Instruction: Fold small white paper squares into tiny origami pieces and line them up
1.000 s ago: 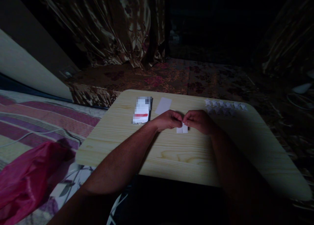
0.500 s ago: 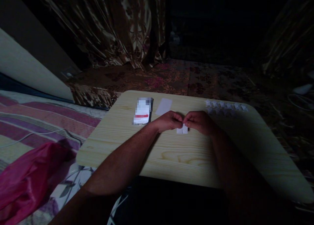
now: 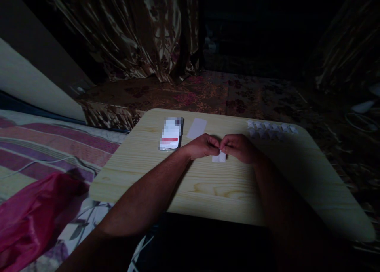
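A small folded piece of white paper (image 3: 219,158) shows below my fingertips, with a crease or slit down its middle. My left hand (image 3: 203,146) pinches its upper part from the left, thumb and forefinger together. From the right, my right hand (image 3: 239,147) pinches the same paper, its fingertips almost touching those of the left. The paper's upper part is hidden behind the fingers. Just beyond my left hand, a flat white sheet of paper (image 3: 197,128) lies on the wooden table (image 3: 190,202).
A phone (image 3: 171,133) with a lit screen lies left of the sheet. Several small folded paper pieces (image 3: 276,127) stand in two rows at the far right of the table. A striped bed (image 3: 26,145) with a pink cloth (image 3: 35,208) adjoins on the left; patterned curtains (image 3: 160,30) hang behind.
Both hands keep their pinch on the folded paper, with only slight finger movement. The whole view has shifted a little, so everything sits slightly further left.
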`<state>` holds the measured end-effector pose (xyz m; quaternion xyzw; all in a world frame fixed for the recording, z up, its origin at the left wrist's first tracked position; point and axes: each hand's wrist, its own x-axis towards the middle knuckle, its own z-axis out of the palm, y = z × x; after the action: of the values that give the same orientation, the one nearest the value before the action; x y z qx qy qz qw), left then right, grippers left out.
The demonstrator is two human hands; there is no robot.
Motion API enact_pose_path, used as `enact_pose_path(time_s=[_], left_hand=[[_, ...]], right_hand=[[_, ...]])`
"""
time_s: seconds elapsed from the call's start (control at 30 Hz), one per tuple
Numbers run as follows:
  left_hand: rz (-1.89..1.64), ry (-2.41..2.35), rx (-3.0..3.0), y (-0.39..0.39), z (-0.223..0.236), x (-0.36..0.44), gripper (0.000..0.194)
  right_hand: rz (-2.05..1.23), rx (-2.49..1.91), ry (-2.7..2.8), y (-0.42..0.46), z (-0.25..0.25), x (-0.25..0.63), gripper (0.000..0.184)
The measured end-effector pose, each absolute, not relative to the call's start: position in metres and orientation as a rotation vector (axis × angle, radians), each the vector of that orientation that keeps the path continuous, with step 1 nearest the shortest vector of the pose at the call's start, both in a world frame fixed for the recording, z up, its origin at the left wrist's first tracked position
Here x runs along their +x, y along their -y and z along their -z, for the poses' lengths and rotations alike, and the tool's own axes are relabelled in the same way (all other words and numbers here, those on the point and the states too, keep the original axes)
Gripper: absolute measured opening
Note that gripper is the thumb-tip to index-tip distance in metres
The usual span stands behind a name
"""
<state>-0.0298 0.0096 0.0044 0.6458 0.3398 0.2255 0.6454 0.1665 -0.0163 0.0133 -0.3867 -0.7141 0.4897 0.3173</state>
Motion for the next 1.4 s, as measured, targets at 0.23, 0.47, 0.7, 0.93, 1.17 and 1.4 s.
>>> enact_pose_path(time_s=[0.23,0.47,0.7,0.93,1.17,1.4], left_hand=[[-0.510,-0.822,1.567,-0.011,0.000,-0.029,0.016],[-0.533,-0.830,1.513,-0.008,-0.004,-0.029,0.015],[-0.503,-0.830,1.447,-0.007,-0.009,-0.029,0.018],[-0.506,-0.800,1.455,-0.008,-0.006,-0.029,0.016],[-0.526,-0.809,1.510,-0.008,-0.005,-0.028,0.016],[-0.546,-0.856,1.588,-0.008,-0.002,-0.026,0.021]], right_hand=[[-1.217,-1.060,1.940,0.015,-0.008,0.168,0.017],[-1.189,-1.070,1.922,0.016,-0.014,0.167,0.015],[-1.135,-1.070,1.910,0.016,-0.019,0.168,0.011],[-1.187,-1.054,1.897,0.016,-0.017,0.169,0.014],[-1.154,-1.052,1.936,0.017,-0.018,0.168,0.016],[-1.155,-1.067,1.897,0.016,-0.012,0.166,0.016]])
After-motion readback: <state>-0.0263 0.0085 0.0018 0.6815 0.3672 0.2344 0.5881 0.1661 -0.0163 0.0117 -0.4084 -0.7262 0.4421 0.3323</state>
